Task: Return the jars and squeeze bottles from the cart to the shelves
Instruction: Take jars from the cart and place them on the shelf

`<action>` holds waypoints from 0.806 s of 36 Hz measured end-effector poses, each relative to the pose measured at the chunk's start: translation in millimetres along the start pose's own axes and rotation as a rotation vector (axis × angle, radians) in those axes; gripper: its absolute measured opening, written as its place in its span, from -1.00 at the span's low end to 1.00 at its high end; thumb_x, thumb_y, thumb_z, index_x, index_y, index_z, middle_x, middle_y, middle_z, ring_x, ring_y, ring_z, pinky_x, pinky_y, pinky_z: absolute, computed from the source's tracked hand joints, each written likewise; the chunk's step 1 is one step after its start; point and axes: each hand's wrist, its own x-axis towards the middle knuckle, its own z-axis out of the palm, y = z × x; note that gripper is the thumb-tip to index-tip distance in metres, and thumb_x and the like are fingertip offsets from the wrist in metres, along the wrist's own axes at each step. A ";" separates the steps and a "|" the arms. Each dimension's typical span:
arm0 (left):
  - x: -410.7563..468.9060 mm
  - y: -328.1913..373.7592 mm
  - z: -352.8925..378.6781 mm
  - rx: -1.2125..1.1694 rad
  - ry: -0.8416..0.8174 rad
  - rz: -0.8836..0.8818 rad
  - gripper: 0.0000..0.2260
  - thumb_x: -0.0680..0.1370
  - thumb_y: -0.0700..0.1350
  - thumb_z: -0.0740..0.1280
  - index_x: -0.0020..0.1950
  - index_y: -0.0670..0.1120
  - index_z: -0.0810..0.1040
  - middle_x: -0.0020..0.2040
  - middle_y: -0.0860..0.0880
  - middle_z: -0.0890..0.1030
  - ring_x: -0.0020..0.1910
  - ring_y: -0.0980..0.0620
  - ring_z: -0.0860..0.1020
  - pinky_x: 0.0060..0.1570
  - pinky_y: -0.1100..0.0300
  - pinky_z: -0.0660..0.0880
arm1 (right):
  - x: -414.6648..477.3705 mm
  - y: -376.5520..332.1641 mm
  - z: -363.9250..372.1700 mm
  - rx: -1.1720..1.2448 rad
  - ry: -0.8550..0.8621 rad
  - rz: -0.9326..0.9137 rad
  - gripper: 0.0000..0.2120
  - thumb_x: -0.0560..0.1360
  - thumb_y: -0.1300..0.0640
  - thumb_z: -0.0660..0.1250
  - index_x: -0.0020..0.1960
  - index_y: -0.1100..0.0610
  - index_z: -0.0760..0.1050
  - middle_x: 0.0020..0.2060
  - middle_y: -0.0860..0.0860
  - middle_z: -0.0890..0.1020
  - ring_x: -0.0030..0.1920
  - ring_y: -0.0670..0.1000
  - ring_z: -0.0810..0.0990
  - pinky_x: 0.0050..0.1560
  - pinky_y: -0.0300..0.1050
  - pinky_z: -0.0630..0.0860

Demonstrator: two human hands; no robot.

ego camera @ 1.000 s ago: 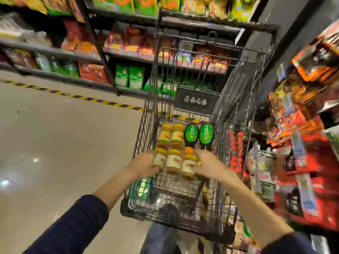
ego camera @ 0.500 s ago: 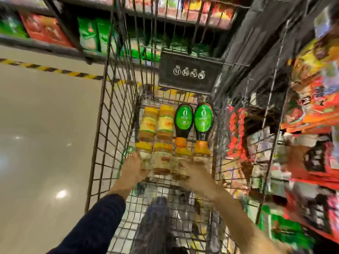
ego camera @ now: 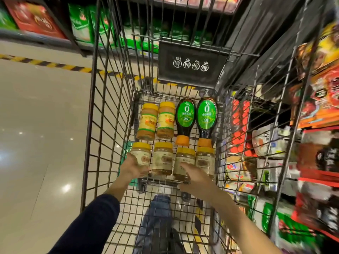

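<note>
A supermarket aisle: stocked shelves of packaged goods stand beside and beyond a wire shopping cart.

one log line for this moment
phase: pick | left hand: on front-left jar | right hand: at third jar | cart: six jars, two bottles lying inside

One view only, from a wide-angle camera on the person's head, facing forward and tipped steeply down into the wire cart. It sits close: the basket fills the middle of the frame, and both forearms run up from 6 o'clock, with the left hand and right hand just below centre. Pale floor takes 9 o'clock, and stocked shelves crowd 12 o'clock and 3 o'clock. Straight wires bow toward the edges, which are blurred
</note>
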 end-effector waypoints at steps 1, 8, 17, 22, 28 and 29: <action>5.1 -6.0 1.3 -0.038 -0.018 -0.002 -0.20 0.13 0.02 0.60 0.25 -0.26 0.40 0.13 -0.22 0.56 0.10 -0.20 0.55 0.11 -0.01 0.50 | 0.0 -2.3 -1.1 -0.015 -0.009 -0.001 -0.33 0.49 0.14 0.32 0.51 0.10 0.10 0.48 0.05 0.24 0.48 0.02 0.21 0.44 -0.08 0.21; -48.1 15.9 -19.0 -0.438 -0.207 -0.022 -0.38 0.25 -0.29 0.56 0.25 -0.25 0.40 0.16 -0.19 0.57 0.18 -0.14 0.54 -0.08 0.31 0.56 | 13.3 -15.8 0.5 -0.058 -0.014 0.086 -0.34 0.48 0.07 0.39 0.48 0.10 0.17 0.42 0.06 0.36 0.39 0.05 0.35 0.33 -0.15 0.30; -127.4 48.2 -73.3 -0.510 -0.278 0.191 -0.56 0.30 -0.22 0.53 0.13 -0.09 0.53 -0.08 0.00 0.69 -0.17 0.24 0.64 -0.29 0.47 0.50 | 40.3 -31.9 10.2 0.000 0.053 0.259 -0.41 0.50 0.22 0.33 0.47 0.16 0.20 0.37 0.13 0.41 0.32 0.12 0.44 0.24 -0.12 0.39; -149.4 57.8 -107.4 -0.513 -0.273 0.313 -0.49 0.24 -0.15 0.55 0.15 -0.06 0.50 -0.09 0.06 0.71 -0.07 0.16 0.65 0.01 0.23 0.56 | 58.8 -37.9 21.3 0.078 0.085 0.281 -0.44 0.49 0.15 0.36 0.40 0.21 0.22 0.31 0.14 0.44 0.30 0.15 0.42 0.27 -0.05 0.39; -160.3 63.8 -130.7 -0.527 -0.260 0.347 -0.44 0.22 -0.12 0.52 0.19 -0.03 0.49 0.00 0.00 0.69 0.03 0.08 0.63 0.06 0.17 0.56 | 83.8 -32.0 39.2 0.087 0.181 0.271 -0.67 0.40 0.05 0.41 0.09 0.16 0.45 -0.23 -0.04 0.51 -0.10 0.02 0.54 -0.01 -0.01 0.56; -160.6 64.2 -132.8 -0.528 -0.250 0.358 -0.47 0.21 -0.12 0.52 0.16 -0.02 0.51 -0.01 0.00 0.69 0.02 0.09 0.64 0.00 0.23 0.56 | 84.1 -34.5 40.1 0.135 0.175 0.285 -0.72 0.40 0.06 0.44 0.02 0.12 0.44 -0.21 -0.07 0.50 -0.10 -0.02 0.51 0.01 -0.07 0.52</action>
